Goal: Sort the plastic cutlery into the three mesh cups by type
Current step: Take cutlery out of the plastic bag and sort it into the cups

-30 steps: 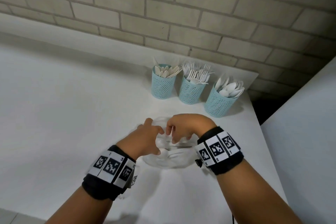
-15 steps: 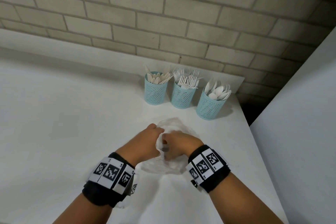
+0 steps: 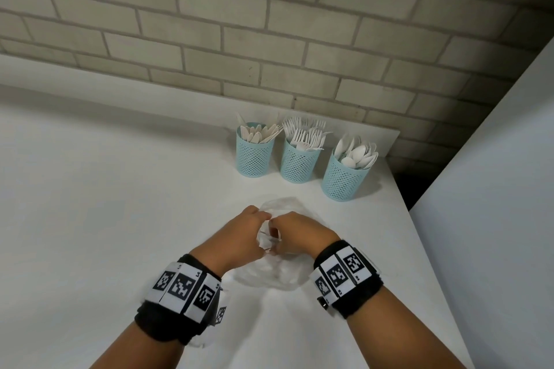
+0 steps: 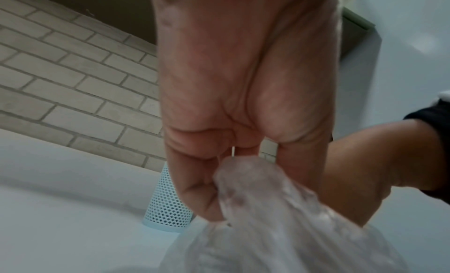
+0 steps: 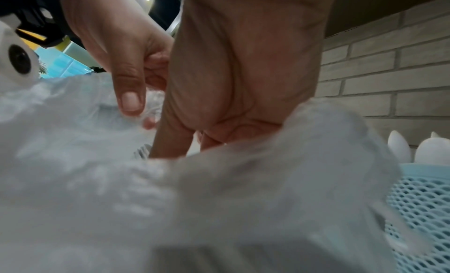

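Before 3 mesh cups (image 3: 298, 163), both hands (image 3: 239, 237) pinch a plastic bag (image 3: 271, 274).

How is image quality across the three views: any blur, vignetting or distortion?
Head view: sharp, cups crisp, corners darkened, brick lines bowed by the wide lens. Left wrist view: left hand and bag soft, too close. Right wrist view: bag fills the foreground as a blurred white mass; right hand also soft.

White table (image 3: 120, 219) against a brick wall. Three light-blue mesh cups in a row near the far right corner: knives cup (image 3: 254, 156), forks cup (image 3: 299, 163), spoons cup (image 3: 344, 180). Crumpled clear plastic bag (image 3: 269, 274) nearer, on the tabletop.
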Motion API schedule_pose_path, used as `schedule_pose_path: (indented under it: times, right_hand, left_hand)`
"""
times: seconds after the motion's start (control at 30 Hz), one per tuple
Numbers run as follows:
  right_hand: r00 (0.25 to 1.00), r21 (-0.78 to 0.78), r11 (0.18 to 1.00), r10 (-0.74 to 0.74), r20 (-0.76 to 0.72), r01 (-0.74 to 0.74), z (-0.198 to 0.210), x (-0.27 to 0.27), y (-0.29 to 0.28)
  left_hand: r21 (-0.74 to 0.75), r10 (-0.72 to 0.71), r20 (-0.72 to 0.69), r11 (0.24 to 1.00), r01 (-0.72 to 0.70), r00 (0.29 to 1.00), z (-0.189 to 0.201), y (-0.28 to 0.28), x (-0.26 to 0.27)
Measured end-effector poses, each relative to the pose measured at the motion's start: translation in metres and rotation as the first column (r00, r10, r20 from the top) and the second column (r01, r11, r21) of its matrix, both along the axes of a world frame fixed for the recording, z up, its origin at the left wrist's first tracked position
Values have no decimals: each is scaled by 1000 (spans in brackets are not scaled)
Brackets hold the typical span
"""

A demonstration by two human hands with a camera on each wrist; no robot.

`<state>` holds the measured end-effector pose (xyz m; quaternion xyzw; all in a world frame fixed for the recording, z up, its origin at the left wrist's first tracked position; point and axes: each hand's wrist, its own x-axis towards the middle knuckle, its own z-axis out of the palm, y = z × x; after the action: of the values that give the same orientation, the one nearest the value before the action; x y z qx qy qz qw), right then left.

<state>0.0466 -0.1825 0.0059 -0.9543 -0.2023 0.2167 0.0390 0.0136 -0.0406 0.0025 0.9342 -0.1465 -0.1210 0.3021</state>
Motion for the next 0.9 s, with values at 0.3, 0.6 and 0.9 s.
schedule_pose_path:
  times: [0.3,0.6,0.9]
  right_hand:
    - [999,92,995,-35,-18,37,2,1,-14]
    - [996,192,977,-87,-14,88,15,-1,-33]
    - [943,747,582,-118,-312,321,38,-1,-50]
  left_hand:
    - [22,33,11,999,-34,999,-3,3,0]
    - [24,101,-2,995,-101,995,-2,4,0]
    - [127,153,-145,983,-135,978,7,5,-3]
